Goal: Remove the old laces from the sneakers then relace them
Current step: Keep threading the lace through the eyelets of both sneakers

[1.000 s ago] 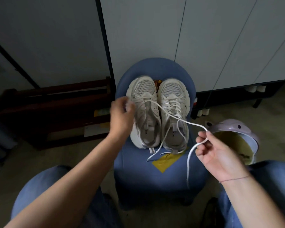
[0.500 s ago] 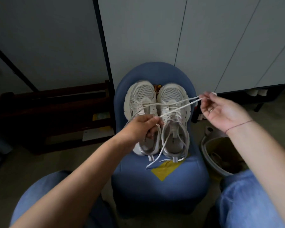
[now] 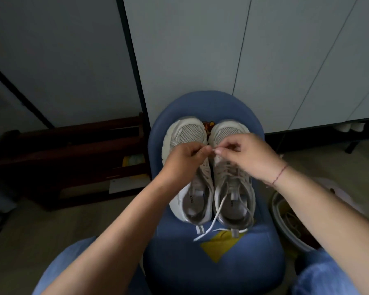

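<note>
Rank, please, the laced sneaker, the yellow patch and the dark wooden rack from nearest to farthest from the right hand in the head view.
1. Laced sneaker: directly under the right hand.
2. Yellow patch: on the blue chair seat, toward the person.
3. Dark wooden rack: far left.

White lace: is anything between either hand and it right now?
Nothing visible does. The left hand and right hand both pinch the white lace, fingertips nearly meeting above the toes of the sneakers. The eyelets under the hands are hidden.
</note>
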`<state>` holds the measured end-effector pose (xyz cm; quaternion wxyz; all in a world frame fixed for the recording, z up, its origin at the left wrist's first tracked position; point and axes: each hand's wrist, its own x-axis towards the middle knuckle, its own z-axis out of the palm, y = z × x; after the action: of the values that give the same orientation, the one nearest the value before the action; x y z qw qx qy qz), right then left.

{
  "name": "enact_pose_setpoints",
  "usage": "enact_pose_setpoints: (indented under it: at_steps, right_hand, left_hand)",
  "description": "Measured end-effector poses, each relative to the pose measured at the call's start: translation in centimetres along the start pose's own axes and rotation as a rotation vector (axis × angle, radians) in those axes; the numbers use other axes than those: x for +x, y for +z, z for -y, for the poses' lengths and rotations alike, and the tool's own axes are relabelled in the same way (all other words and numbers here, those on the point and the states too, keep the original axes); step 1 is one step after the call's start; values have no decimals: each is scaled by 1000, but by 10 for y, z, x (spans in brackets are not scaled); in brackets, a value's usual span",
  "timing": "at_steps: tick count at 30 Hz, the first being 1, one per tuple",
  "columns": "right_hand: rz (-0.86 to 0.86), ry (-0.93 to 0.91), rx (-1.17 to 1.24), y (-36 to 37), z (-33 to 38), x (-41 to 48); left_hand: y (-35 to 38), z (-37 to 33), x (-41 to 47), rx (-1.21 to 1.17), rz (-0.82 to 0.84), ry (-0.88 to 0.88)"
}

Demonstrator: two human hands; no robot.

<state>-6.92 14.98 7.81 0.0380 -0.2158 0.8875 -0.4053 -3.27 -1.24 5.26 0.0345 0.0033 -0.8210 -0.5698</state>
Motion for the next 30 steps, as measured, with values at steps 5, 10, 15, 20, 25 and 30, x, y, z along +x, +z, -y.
enact_pose_setpoints:
  at_steps: [5,10,15,20,25,30]
  right_hand:
    - [-150,33,98,-10,-22,5]
    - [-91,-69,4,6,-19,8]
    - [-71,-111,95,19,-13,14]
    - [-47,-52,60,22,-19,19]
    - [-100,-17,-2,28,-26,23]
    - [-155,-26,-37,36,-29,25]
  left_hand:
    - [-11,4,8,-60,-19,-52]
    - [-7,9,9,-68,-42,-54]
    - [-3,10,7,-54,-118,-48]
    - [-2,14,3,72,-142,-68]
    - [-3,12,-5,132,-125,-131]
    - [-1,18,0,-101,-34,-277]
